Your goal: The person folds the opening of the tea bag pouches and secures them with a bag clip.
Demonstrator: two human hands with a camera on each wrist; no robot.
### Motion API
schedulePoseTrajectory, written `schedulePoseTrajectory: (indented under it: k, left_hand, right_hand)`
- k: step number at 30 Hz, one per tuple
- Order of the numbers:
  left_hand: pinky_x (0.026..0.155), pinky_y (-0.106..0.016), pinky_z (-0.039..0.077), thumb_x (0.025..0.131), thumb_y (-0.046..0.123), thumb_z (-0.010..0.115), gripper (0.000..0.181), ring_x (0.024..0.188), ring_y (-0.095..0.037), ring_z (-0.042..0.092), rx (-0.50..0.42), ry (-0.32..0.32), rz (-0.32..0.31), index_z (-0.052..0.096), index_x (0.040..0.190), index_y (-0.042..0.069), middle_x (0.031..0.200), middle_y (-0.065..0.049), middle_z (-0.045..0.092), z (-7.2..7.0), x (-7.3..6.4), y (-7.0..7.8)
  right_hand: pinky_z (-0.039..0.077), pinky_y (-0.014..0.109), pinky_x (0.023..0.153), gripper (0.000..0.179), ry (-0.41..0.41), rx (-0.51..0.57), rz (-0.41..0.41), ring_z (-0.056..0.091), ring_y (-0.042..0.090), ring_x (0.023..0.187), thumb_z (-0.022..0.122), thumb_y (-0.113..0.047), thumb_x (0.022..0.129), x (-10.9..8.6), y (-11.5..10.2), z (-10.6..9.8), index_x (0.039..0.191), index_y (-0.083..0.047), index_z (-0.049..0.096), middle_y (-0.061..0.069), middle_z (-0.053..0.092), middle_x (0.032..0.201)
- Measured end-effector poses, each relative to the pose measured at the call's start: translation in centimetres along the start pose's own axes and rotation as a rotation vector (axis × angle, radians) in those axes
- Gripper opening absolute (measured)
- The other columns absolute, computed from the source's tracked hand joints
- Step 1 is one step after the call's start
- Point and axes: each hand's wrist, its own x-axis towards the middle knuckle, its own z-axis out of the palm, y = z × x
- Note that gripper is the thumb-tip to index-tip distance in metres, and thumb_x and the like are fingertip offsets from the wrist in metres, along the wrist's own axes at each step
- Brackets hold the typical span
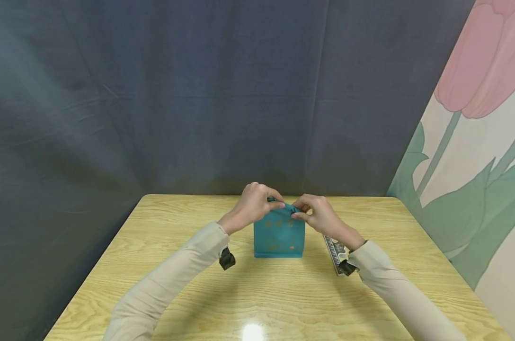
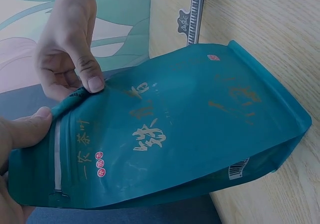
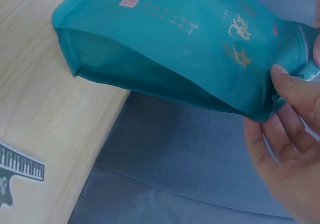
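A teal stand-up tea pouch (image 1: 279,237) with gold and white lettering stands on the wooden table. My left hand (image 1: 257,202) pinches its top edge at the left corner, thumb on the near face. At the right corner my right hand (image 1: 321,215) pinches the same edge between thumb and fingers. In the left wrist view, the pouch (image 2: 165,119) has its top folded over beside the right thumb, while a pale zip strip runs along the part near the left hand (image 2: 25,134). The right wrist view shows the pouch's gusseted base (image 3: 130,67).
To the right of the pouch, partly under my right wrist, lies a flat strip with black-and-white ruler-like marks (image 1: 336,258). The wooden table (image 1: 189,293) meets a dark curtain (image 1: 223,94) behind and a tulip-painted wall (image 1: 475,189) at the right.
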Motion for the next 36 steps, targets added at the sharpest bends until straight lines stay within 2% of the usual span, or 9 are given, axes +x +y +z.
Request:
schedulePoseTrajectory:
  k: [11,23,30,36]
  left_hand:
    - [0.044,-0.02,0.021,0.088,0.019,0.077,0.011,0.038,-0.003,0.022,0.006,0.002,-0.005,0.081,0.093,0.01,0.083,-0.002,0.075,0.2,0.1,0.0]
    - [0.045,-0.02,0.023,0.088,0.02,0.077,0.011,0.037,-0.004,0.031,0.012,0.012,-0.002,0.081,0.093,0.011,0.084,-0.002,0.076,0.2,0.0,0.1]
    - [0.045,-0.02,0.023,0.088,0.02,0.077,0.011,0.036,-0.004,0.027,0.019,0.017,-0.007,0.081,0.092,0.011,0.082,-0.001,0.075,0.3,0.0,0.2]
    - [0.046,-0.02,0.025,0.088,0.02,0.077,0.01,0.038,-0.004,0.034,0.026,0.019,-0.01,0.081,0.092,0.012,0.084,-0.001,0.075,0.4,0.1,0.4]
  right_hand:
    - [0.055,0.03,0.07,0.021,0.015,0.017,-0.005,0.065,0.012,0.076,0.081,-0.003,0.081,-0.4,0.1,0.0,0.1,-0.005,0.074,0.001,0.068,0.091]
    - [0.055,0.031,0.071,0.021,0.016,0.043,-0.018,0.065,0.012,0.075,0.08,-0.004,0.083,-0.6,0.4,0.1,0.103,-0.005,0.075,-0.001,0.067,0.091]
    - [0.056,0.033,0.072,0.02,0.007,0.071,0.001,0.066,0.013,0.077,0.078,-0.006,0.085,-1.0,0.7,-0.1,0.104,-0.004,0.075,0.001,0.07,0.095]
    - [0.056,0.034,0.072,0.02,0.006,0.071,0.021,0.066,0.015,0.078,0.077,-0.007,0.086,-1.6,1.2,-0.2,0.106,-0.003,0.075,0.003,0.071,0.097]
